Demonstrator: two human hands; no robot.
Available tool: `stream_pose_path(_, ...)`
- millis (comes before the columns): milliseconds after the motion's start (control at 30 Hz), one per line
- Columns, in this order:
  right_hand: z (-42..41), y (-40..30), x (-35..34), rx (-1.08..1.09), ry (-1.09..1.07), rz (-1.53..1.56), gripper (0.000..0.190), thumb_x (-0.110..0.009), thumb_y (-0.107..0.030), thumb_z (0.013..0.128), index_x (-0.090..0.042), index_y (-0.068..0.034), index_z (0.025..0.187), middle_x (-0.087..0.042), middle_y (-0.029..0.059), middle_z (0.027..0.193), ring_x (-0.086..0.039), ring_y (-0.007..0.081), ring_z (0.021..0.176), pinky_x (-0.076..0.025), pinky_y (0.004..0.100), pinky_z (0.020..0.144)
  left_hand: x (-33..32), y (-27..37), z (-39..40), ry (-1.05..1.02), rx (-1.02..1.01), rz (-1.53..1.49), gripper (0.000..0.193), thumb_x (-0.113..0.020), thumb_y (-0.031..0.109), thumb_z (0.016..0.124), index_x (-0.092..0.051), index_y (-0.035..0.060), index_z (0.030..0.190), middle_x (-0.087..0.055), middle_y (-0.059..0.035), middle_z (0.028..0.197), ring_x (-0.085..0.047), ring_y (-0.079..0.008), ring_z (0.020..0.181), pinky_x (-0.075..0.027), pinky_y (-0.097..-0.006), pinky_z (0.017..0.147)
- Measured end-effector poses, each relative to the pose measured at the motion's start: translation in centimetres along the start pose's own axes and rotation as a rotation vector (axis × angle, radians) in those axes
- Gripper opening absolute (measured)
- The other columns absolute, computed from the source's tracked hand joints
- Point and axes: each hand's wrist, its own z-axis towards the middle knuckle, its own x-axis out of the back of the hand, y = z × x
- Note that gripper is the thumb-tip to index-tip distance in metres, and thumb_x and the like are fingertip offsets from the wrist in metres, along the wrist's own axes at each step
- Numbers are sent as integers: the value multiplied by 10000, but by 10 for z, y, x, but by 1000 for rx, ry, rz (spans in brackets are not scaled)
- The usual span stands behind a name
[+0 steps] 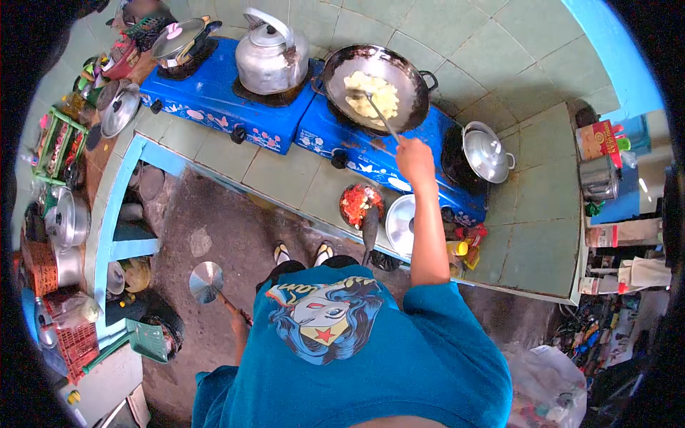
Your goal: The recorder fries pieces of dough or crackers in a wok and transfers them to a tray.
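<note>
My right hand (416, 160) grips the handle of a long metal spatula (383, 113). The spatula's head is down among pale yellow pieces of food (373, 96) in a large dark-rimmed wok (412, 80) on the blue gas stove (369, 152). Low at my left side, over the floor, my left hand (238, 321) is closed on the handle of a round metal skimmer (206, 282). Part of that hand is hard to make out. On the tiled counter (283, 179) before me, a stone mortar of chopped red chilli and pale pieces (361, 205) has a dark pestle (370, 227) resting in it.
An aluminium kettle (272, 56) and a glass-lidded pot (179, 43) stand on the left stove. A lidded aluminium pot (486, 152) sits on the right. A metal lid (400, 224) lies partly behind my forearm. A yellow-capped jar (457, 249) and packets (473, 246) are beside it.
</note>
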Motion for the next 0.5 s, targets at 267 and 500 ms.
stream_pose_path(267, 15, 14, -6, -71, 33, -25, 188, -514, -144, 779, -653, -64, 878, -621, 201, 841, -597, 382, 818, -477, 458, 733, -27, 28, -30, 55, 86, -68, 217, -506, 214, 799, -443, 103, 624, -406, -35, 489, -402, -172, 390, -335, -313, 359)
stream_pose_path(500, 9, 21, 13, -96, -30, -35, 212, -530, -184, 781, -662, -99, 923, -617, 203, 883, -597, 376, 832, -475, 442, 761, -25, 22, -37, 25, -16, 2, 222, -510, 211, 795, -444, 95, 618, -420, -38, 496, -414, -166, 399, -343, -304, 379)
